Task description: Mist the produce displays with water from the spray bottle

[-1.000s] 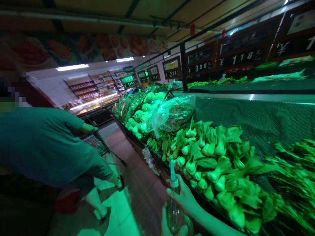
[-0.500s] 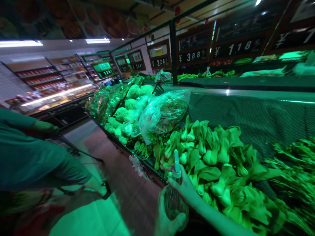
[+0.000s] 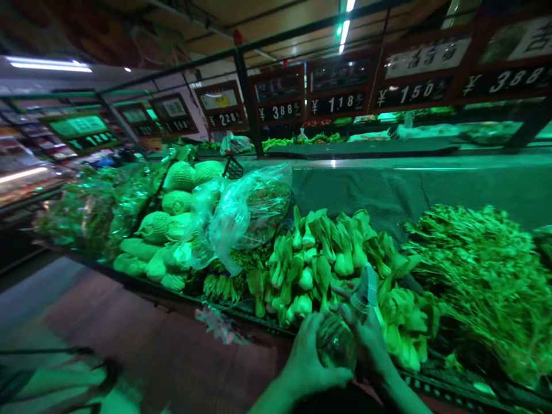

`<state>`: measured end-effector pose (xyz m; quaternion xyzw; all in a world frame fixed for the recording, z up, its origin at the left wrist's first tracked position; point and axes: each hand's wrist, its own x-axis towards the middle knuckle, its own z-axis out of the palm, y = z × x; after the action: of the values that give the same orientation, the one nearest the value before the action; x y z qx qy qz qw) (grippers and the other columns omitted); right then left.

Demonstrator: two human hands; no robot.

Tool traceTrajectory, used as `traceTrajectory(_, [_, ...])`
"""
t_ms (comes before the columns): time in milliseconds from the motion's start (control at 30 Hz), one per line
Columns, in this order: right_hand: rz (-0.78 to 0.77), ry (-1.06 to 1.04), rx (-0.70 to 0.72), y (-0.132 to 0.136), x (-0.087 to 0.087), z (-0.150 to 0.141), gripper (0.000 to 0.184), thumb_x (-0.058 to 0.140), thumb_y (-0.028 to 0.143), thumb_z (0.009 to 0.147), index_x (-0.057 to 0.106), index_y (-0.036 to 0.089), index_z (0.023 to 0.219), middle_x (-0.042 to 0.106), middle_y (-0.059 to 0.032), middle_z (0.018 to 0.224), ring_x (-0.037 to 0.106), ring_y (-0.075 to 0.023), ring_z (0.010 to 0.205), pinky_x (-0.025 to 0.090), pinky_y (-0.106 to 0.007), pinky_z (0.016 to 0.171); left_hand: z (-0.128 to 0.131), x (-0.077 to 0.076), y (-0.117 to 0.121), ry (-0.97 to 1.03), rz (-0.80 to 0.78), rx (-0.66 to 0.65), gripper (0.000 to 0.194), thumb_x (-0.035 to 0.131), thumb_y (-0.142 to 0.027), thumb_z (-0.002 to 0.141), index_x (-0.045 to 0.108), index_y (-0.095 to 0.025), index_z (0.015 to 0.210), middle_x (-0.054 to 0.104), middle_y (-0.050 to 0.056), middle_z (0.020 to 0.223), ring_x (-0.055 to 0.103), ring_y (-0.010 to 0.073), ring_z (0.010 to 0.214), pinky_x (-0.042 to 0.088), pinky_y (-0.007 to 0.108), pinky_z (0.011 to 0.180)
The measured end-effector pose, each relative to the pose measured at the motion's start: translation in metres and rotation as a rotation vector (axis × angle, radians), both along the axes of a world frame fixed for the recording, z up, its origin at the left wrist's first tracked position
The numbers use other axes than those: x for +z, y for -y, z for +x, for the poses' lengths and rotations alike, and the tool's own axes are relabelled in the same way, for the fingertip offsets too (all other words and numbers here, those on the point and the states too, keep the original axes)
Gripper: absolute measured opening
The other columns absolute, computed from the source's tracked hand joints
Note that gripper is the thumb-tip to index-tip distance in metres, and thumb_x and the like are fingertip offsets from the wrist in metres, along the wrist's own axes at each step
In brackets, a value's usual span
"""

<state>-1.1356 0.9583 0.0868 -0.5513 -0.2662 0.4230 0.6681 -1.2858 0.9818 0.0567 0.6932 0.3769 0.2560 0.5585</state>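
Observation:
In front of me I hold a clear bottle (image 3: 337, 340) that looks like a spray bottle, its pale head tilted up and away. My left hand (image 3: 307, 357) wraps round the bottle's body from the left. Around its neck, just under the head, my right hand (image 3: 370, 336) is closed, partly hiding the collar. Just beyond both hands lie heads of bok choy (image 3: 345, 253) on the sloping produce stand.
Left of the bok choy are a plastic bag (image 3: 241, 215) of greens, netted pale vegetables (image 3: 157, 227) and wrapped leafy greens (image 3: 107, 201). Feathery greens (image 3: 487, 287) lie to the right. Price signs (image 3: 280, 100) hang above. A person's leg (image 3: 60, 379) shows at lower left.
My view has swung right, bringing more feathery greens into sight. My hands and the bottle have shifted right, with its head now more tilted. The person at left is mostly out of view.

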Motion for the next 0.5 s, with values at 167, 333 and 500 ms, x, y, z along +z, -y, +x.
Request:
traceTrajectory(167, [-0.054,-0.015,-0.125,0.005,-0.016,-0.023,0.079,0.084,0.065,0.069,0.059,0.027,0.134,0.073,-0.0113,0.130,0.076,-0.0286,0.090,0.064,-0.042,0.075,-0.028,0.002,-0.006,0.026,-0.036,-0.085,0.103,0.097,-0.041,0.045,0.061,-0.022,0.140,0.063,0.011,0.130,0.062,0.0358,0.122,0.050,0.052,0.111])
traceTrajectory(333, [-0.075,-0.041,-0.010,-0.006,-0.013,-0.067,0.082,0.084,0.065,0.069,0.056,0.026,0.136,0.079,-0.0098,0.116,0.076,-0.0280,0.082,0.064,-0.041,0.070,-0.072,-0.002,-0.006,0.043,-0.097,0.022,0.104,0.098,-0.042,0.044,0.061,-0.023,0.140,0.063,0.012,0.135,0.061,0.0374,0.126,0.048,0.054,0.114])
traceTrajectory(500, [-0.042,-0.107,0.094,-0.023,-0.008,-0.118,0.073,0.088,0.060,0.068,0.055,0.028,0.125,0.080,-0.0066,0.111,0.076,-0.0242,0.081,0.065,-0.036,0.069,-0.121,0.003,-0.002,0.070,-0.104,0.161,0.100,0.098,-0.033,0.045,0.062,-0.022,0.138,0.063,0.012,0.134,0.062,0.0375,0.126,0.050,0.053,0.113])
